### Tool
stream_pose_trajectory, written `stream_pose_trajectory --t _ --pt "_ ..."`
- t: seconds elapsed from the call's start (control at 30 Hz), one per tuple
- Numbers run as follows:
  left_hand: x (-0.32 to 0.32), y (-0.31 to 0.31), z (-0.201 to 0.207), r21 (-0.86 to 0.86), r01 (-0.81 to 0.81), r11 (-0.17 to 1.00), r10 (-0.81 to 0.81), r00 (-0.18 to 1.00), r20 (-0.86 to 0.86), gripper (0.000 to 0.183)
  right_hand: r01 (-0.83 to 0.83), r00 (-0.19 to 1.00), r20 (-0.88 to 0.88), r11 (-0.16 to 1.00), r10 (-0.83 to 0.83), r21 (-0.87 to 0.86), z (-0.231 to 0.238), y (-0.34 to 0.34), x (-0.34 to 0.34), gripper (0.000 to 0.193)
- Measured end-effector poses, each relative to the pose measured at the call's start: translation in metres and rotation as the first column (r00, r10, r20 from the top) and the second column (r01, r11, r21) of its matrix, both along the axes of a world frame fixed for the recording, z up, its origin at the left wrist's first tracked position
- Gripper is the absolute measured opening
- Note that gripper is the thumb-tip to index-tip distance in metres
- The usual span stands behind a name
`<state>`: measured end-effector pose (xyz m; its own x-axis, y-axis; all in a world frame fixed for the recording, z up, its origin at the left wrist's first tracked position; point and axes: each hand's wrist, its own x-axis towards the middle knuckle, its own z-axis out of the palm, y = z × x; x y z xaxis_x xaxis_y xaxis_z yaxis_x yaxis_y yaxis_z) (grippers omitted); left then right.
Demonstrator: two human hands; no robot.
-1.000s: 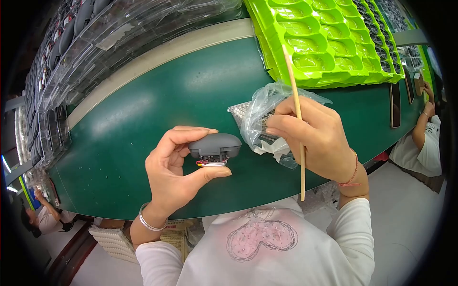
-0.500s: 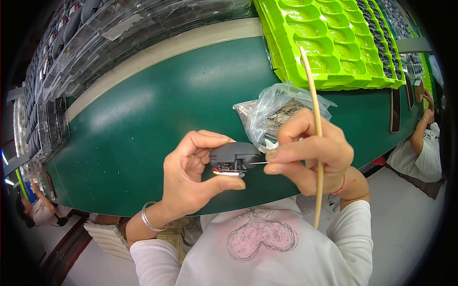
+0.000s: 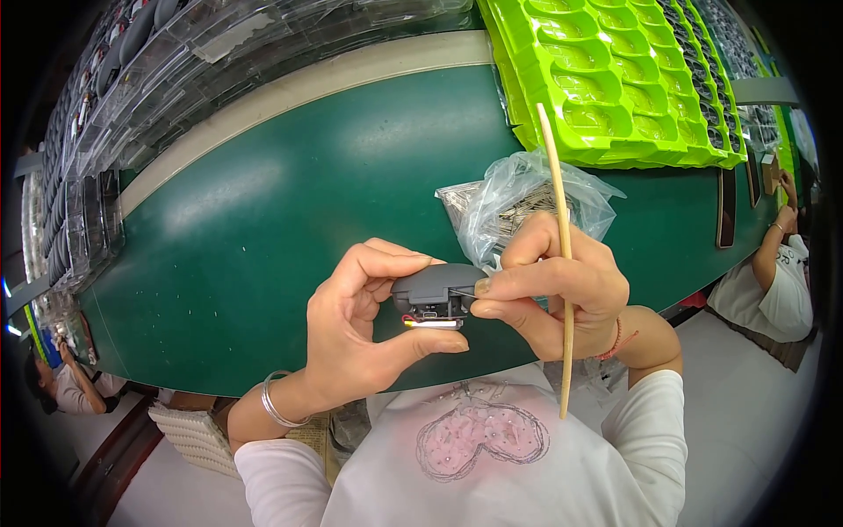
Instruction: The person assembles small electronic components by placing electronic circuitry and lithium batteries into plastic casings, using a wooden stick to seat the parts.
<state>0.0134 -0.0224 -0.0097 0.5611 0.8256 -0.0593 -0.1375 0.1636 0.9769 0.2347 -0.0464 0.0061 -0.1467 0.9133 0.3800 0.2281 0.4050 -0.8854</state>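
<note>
Between its thumb and fingers, my left hand (image 3: 347, 325) grips a rounded dark grey plastic housing (image 3: 428, 283). Circuit parts show on the housing's open side, and a flat silvery piece with a red wire and yellow tape, like a small battery (image 3: 434, 324), lies along its underside. My right hand (image 3: 562, 285) pinches a thin metal pin (image 3: 463, 293) at the housing's right end; the pin is partly hidden by the fingertips. A long wooden stick (image 3: 553, 158) is also held across the right hand, running between its fingers.
Beyond my right hand lies a clear plastic bag (image 3: 584, 189) with many metal pins (image 3: 518, 215). Bright green moulded trays (image 3: 606, 154) stand at the far right of the green table (image 3: 263, 220). Clear bins (image 3: 202, 97) line the far left. Other people sit at both sides.
My right hand has moved slightly left, bringing the pin against the housing. The housing has shifted a little right and turned, so a small port shows on its open side.
</note>
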Motion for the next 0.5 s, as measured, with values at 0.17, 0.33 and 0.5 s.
stream_pose_trajectory --t 0.17,0.33,0.5 --pt "0.000 0.001 0.001 0.032 0.006 0.999 -0.005 1.000 -0.018 0.059 -0.005 0.999 -0.039 1.000 0.004 -0.019 -0.001 -0.001 0.000 0.021" --pt "-0.001 0.000 0.002 0.031 0.009 0.999 -0.008 1.000 -0.024 0.060 -0.015 0.999 -0.042 1.000 0.014 -0.023 0.000 -0.001 -0.001 0.022" --pt "-0.001 0.000 0.001 0.032 -0.017 0.999 0.017 1.000 -0.024 0.059 0.096 0.984 0.129 0.979 -0.119 0.178 -0.011 -0.003 -0.003 0.027"
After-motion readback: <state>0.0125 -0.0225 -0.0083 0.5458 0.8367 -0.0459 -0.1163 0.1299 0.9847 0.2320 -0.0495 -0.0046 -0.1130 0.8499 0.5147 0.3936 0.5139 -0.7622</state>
